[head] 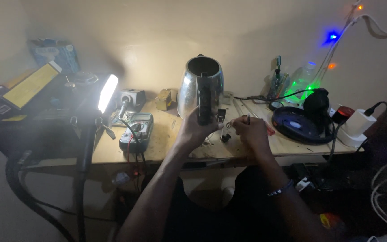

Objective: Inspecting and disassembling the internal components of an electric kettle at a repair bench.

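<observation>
My right hand point(251, 131) pinches a thin tool point(247, 119), left hand point(195, 130) gripping the steel kettle point(200, 87) handle; best keep it braced upright on the surface point(162, 143), tool steady.

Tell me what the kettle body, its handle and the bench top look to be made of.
Kettle: polished metal, likely stainless steel, mirror-like reflections. Its handle, gripped by the left hand: matte black, probably plastic. Bench top: pale wood or board, dull and stained.
</observation>
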